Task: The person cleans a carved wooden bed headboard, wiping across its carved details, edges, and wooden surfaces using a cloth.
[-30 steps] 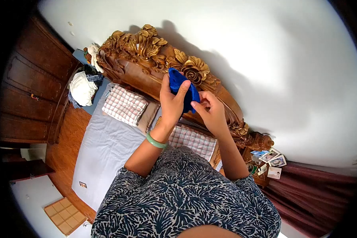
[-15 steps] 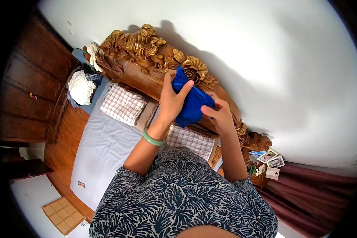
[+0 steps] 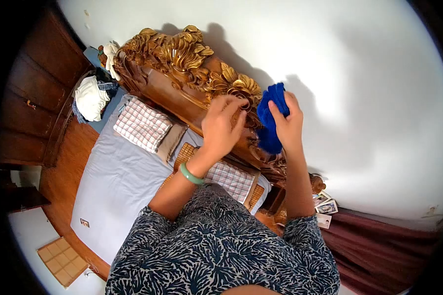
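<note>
A blue cloth (image 3: 269, 115) is bunched up in my right hand (image 3: 290, 129), with the thumb across its front and a loose part hanging below. To its left, my left hand (image 3: 220, 129) is raised in front of the carved wooden headboard (image 3: 170, 93). Its fingers are bent and apart, with nothing between them, and it does not touch the cloth. A green bangle (image 3: 191, 175) circles my left wrist.
Below the hands lies a bed (image 3: 108, 169) with checked pillows (image 3: 142, 124). White clothing (image 3: 90, 98) is piled at its far left, near a dark wardrobe (image 3: 44, 93). Photos (image 3: 326, 206) and a maroon curtain (image 3: 374, 246) are at the right.
The left hand has let go of the blue cloth. My right hand has moved right and up with the cloth, which is now bunched instead of spread. The view has shifted slightly.
</note>
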Action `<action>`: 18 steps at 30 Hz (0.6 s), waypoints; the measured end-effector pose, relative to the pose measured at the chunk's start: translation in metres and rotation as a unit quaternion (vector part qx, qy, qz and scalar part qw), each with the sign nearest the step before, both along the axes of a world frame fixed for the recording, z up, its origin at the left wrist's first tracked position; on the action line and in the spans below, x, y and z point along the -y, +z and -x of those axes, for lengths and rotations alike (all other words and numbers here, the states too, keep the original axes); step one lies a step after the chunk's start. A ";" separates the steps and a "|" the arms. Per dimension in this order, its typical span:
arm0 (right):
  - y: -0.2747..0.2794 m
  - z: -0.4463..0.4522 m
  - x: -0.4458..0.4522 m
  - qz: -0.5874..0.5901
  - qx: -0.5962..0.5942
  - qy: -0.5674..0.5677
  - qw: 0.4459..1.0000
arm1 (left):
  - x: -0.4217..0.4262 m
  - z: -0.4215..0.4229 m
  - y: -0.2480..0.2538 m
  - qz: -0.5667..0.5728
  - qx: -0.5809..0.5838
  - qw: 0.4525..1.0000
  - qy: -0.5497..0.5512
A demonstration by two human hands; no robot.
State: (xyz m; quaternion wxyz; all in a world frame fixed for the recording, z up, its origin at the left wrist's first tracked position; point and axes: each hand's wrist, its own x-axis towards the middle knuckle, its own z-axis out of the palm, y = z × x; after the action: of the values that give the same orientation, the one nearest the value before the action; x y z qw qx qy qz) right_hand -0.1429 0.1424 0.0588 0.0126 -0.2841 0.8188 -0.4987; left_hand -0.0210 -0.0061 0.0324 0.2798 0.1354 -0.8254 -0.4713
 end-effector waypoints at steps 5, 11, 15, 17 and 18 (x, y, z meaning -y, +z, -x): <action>0.029 0.032 0.021 -0.172 0.011 0.049 0.984 | 0.005 0.022 -0.026 0.157 -0.030 0.984 0.077; 0.040 0.030 0.027 -0.212 0.044 0.123 0.969 | 0.001 0.022 -0.035 0.156 -0.049 0.985 0.059; 0.051 0.027 0.034 -0.299 0.019 0.104 0.948 | -0.002 0.023 -0.032 0.149 -0.048 0.987 0.046; 0.054 0.030 0.035 -0.314 0.025 0.103 0.944 | -0.002 0.024 -0.030 0.147 -0.049 0.987 0.039; 0.054 0.031 0.036 -0.325 0.014 0.103 0.940 | -0.002 0.024 -0.029 0.145 -0.051 0.987 0.036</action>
State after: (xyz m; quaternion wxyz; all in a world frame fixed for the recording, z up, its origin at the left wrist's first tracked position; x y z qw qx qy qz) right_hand -0.1744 0.1060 0.1127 0.1670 -0.3401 0.9023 -0.2055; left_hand -0.0449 -0.0036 0.0039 0.3555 0.0989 -0.8641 -0.3423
